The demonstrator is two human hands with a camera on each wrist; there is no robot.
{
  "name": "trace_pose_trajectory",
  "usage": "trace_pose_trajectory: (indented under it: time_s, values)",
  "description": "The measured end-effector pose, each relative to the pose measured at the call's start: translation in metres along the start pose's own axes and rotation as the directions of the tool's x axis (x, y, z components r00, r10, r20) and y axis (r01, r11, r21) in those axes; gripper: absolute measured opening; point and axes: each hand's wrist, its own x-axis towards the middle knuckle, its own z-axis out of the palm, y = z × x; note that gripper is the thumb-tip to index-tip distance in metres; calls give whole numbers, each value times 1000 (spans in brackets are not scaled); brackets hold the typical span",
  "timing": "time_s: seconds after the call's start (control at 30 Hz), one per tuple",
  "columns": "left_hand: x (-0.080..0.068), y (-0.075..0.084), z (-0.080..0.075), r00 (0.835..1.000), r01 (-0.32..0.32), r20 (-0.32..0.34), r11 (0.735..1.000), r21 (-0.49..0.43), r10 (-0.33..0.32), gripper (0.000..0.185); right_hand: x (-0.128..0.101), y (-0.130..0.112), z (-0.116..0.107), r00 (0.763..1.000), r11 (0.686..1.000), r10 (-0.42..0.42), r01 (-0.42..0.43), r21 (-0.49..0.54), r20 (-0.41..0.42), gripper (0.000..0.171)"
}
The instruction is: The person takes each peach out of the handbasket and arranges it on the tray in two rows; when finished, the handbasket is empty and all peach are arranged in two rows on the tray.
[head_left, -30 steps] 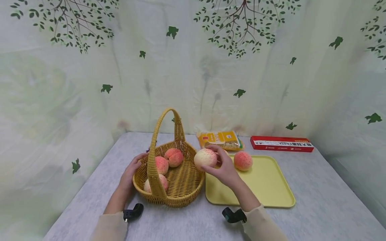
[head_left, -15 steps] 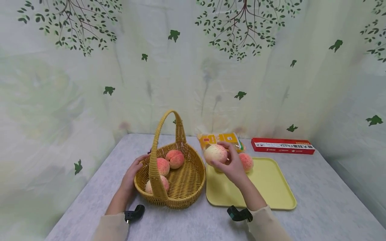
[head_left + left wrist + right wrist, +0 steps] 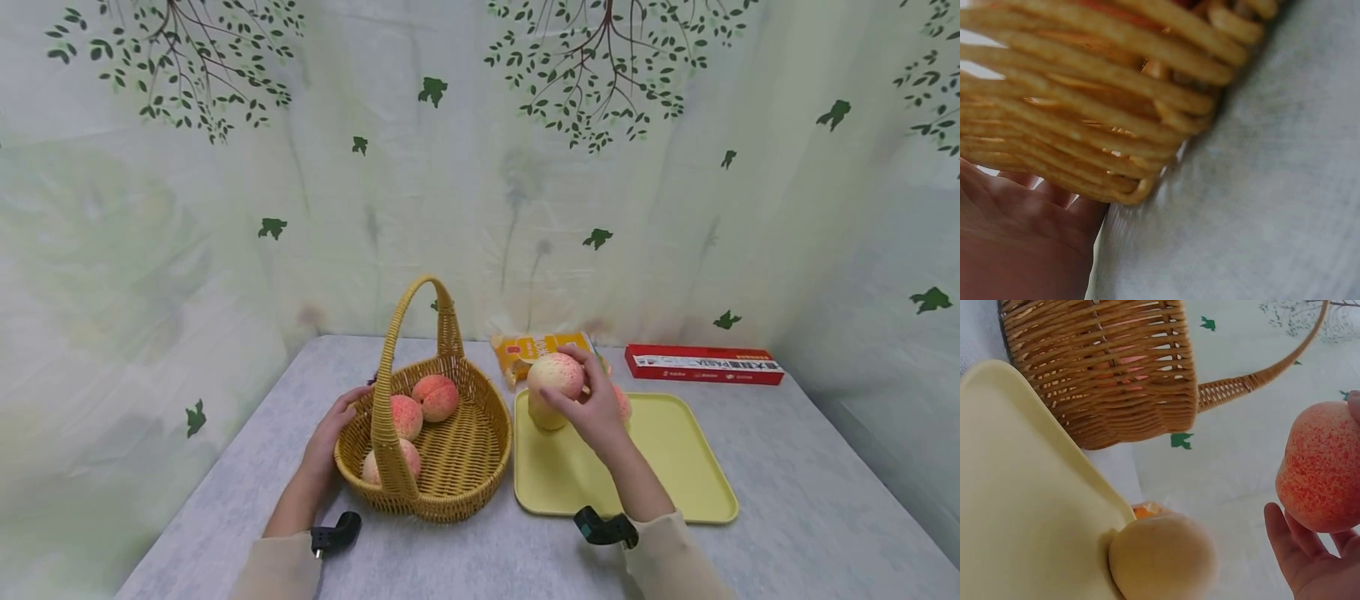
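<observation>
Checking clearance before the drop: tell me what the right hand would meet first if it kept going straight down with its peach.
Probably the pale peach on the yellow tray: the right hand holds its speckled peach just above it, though the depth is unclear.

Red pasta box (image 3: 703, 364) & yellow snack bag (image 3: 542, 347) at back of grey table (image 3: 795, 508), w/ leafy curtain (image 3: 480, 167) behind.

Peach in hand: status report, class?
Right hand holds a peach above the yellow tray. Left hand rests on the basket. Two peaches already on tray beneath.
</observation>
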Motion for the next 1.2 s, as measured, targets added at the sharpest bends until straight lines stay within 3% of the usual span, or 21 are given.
trace_pose_trajectory:
  time_s: [1.2]
  values:
    - [0, 2, 2, 1000, 25, -10, 1000, 13, -25, 46, 8, 8, -55, 970, 988, 121, -138, -69, -212, 71]
